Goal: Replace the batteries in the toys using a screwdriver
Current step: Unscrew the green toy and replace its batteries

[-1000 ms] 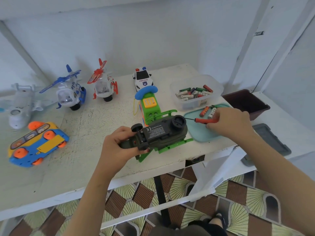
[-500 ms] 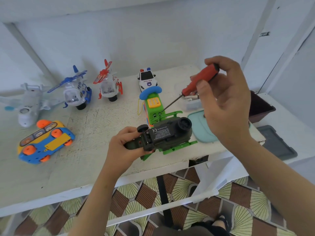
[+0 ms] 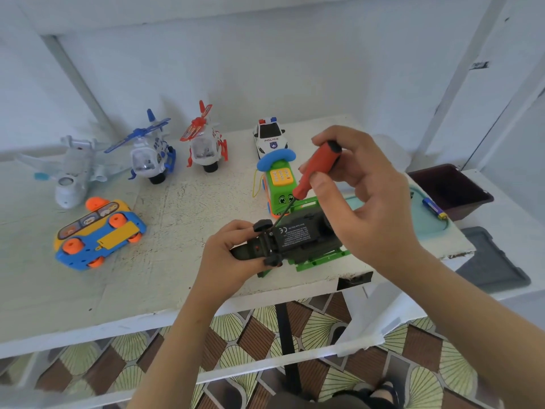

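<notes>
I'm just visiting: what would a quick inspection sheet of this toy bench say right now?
Surface: white table, paint worn, edge chipped.
Job's things: dark green toy, underside up; red screwdriver, tip against it; blue battery on teal lid.
Clutter: blue helicopter, red helicopter, plane, police car, phone toy, blue bus.
Hands: left hand grips the toy; right hand holds the screwdriver.
Cables: yellow cord on phone toy.
Surroundings: white wall, patterned floor, brown tub.

Red screwdriver [image 3: 317, 169] against upturned dark-green toy [image 3: 298, 234]
</notes>
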Available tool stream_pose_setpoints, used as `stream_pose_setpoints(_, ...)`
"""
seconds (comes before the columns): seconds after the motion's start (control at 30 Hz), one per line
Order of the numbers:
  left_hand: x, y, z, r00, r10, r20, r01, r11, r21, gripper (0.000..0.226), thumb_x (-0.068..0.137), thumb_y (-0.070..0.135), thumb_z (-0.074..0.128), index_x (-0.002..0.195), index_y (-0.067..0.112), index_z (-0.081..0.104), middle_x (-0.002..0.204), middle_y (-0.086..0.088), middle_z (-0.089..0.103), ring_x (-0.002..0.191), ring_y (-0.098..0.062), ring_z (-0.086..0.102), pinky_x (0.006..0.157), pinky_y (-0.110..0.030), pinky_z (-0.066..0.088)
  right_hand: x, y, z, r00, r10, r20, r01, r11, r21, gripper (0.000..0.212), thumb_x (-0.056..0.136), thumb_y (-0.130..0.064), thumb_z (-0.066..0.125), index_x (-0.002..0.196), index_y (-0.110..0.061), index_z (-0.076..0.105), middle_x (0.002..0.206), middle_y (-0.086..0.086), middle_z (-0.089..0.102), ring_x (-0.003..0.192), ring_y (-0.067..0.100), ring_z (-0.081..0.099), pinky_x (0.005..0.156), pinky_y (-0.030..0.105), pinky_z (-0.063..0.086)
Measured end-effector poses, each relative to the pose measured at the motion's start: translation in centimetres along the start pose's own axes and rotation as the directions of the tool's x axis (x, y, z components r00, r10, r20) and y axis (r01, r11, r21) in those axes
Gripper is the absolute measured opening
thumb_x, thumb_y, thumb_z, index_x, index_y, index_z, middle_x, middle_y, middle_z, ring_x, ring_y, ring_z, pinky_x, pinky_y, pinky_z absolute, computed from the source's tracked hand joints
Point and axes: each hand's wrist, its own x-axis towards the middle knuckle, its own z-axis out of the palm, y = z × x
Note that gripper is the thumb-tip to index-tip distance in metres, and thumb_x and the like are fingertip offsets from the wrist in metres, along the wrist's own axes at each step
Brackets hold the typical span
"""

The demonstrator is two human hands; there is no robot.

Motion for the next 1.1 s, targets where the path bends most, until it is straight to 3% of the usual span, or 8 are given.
stream_pose_setpoints(0.1, 0.0, -0.1, 0.1, 0.999, 0.029, -0.023, -0.028, 0.999, 0.043, 0.051, 0.049, 0.041, 0.084, 0.099, 0.039, 0.074, 0.092, 0.008, 0.068, 0.083, -0.024, 0.066, 0.07, -0.055, 0.057, -0.1, 0.0, 0.1, 1.0, -0.002, 0.004, 0.002, 1.0, -0.022, 0.029, 0.09, 0.005, 0.054, 0.114, -0.009, 0.048, 0.09, -0.004, 0.065, 0.079, 0.016, 0.07, 0.072, 0.035, 0.057)
stream_pose_setpoints(0.2, 0.0, 0.2, 0.1, 0.999, 0.015, -0.035, -0.013, 0.999, 0.044, 0.069, 0.046, 0.029, 0.087, 0.112, 0.039, 0.067, 0.098, 0.014, 0.072, 0.098, -0.011, 0.068, 0.087, -0.042, 0.057, -0.1, 0.1, 0.1, 1.0, -0.012, 0.002, 0.012, 1.0, -0.027, 0.029, 0.09, 0.006, 0.054, 0.115, -0.007, 0.048, 0.092, -0.007, 0.064, 0.078, 0.015, 0.07, 0.077, 0.028, 0.056)
stream_pose_setpoints(0.3, 0.1, 0.3, 0.2, 0.999, -0.022, -0.048, 0.021, 1.0, -0.018, 0.076, 0.048, 0.006, 0.092, 0.107, 0.029, 0.049, 0.087, 0.007, 0.07, 0.084, -0.016, 0.07, 0.073, -0.038, 0.057, -0.1, 0.2, 0.0, 1.0, -0.01, -0.004, 0.01, 1.0, -0.027, 0.029, 0.09, 0.007, 0.053, 0.115, -0.007, 0.047, 0.094, -0.005, 0.065, 0.079, 0.014, 0.07, 0.08, 0.022, 0.053)
stream_pose_setpoints(0.4, 0.2, 0.2, 0.2, 0.999, 0.004, -0.039, -0.006, 0.998, -0.055, 0.078, 0.057, -0.008, 0.087, 0.104, 0.031, 0.039, 0.086, 0.001, 0.068, 0.068, -0.019, 0.068, 0.06, -0.03, 0.055, -0.1, 0.1, -0.1, 1.0, -0.007, -0.011, 0.007, 1.0, -0.03, 0.029, 0.09, 0.008, 0.054, 0.115, -0.007, 0.047, 0.094, 0.002, 0.066, 0.08, 0.015, 0.07, 0.081, 0.019, 0.051)
stream_pose_setpoints(0.63, 0.0, 0.7, 0.3, 0.998, 0.057, -0.013, -0.057, 0.997, -0.042, 0.06, 0.058, 0.011, 0.081, 0.102, 0.039, 0.051, 0.089, 0.006, 0.068, 0.068, -0.016, 0.067, 0.062, -0.031, 0.058, -0.1, 0.1, -0.2, 1.0, -0.014, 0.006, 0.014, 0.998, -0.057, 0.029, 0.09, 0.007, 0.054, 0.115, -0.007, 0.047, 0.093, 0.007, 0.067, 0.081, 0.013, 0.07, 0.081, 0.018, 0.051)
stream_pose_setpoints(0.8, -0.1, 0.9, 0.3, 0.998, 0.06, -0.011, -0.06, 0.997, -0.04, 0.059, 0.058, 0.011, 0.081, 0.101, 0.038, 0.052, 0.09, 0.006, 0.068, 0.066, -0.015, 0.067, 0.06, -0.029, 0.057, -0.1, -0.1, 0.0, 0.998, -0.063, 0.018, 0.065, 0.993, -0.098, 0.029, 0.09, 0.006, 0.054, 0.115, -0.008, 0.047, 0.096, -0.005, 0.065, 0.081, 0.011, 0.07, 0.08, 0.022, 0.053)
stream_pose_setpoints(0.97, -0.1, 1.0, 0.3, 0.998, 0.06, -0.008, -0.061, 0.998, -0.036, 0.056, 0.054, 0.032, 0.08, 0.103, 0.038, 0.053, 0.09, 0.006, 0.067, 0.067, -0.018, 0.067, 0.063, -0.032, 0.059, 0.1, 0.1, -0.1, 0.994, -0.079, 0.069, 0.086, 0.991, -0.1, 0.029, 0.09, 0.006, 0.054, 0.115, -0.008, 0.047, 0.093, -0.006, 0.064, 0.079, 0.012, 0.07, 0.079, 0.027, 0.054)
stream_pose_setpoints(1.1, -0.1, 1.0, 0.3, 0.998, 0.056, -0.007, -0.056, 0.998, -0.031, 0.058, 0.056, 0.02, 0.084, 0.102, 0.038, 0.053, 0.09, 0.008, 0.067, 0.067, -0.019, 0.068, 0.063, -0.032, 0.059, 0.5, -0.2, -0.4, 0.986, -0.096, 0.138, 0.113, 0.986, -0.124, 0.03, 0.089, 0.003, 0.055, 0.116, -0.009, 0.048, 0.092, 0.001, 0.065, 0.083, 0.009, 0.069, 0.084, 0.019, 0.051)
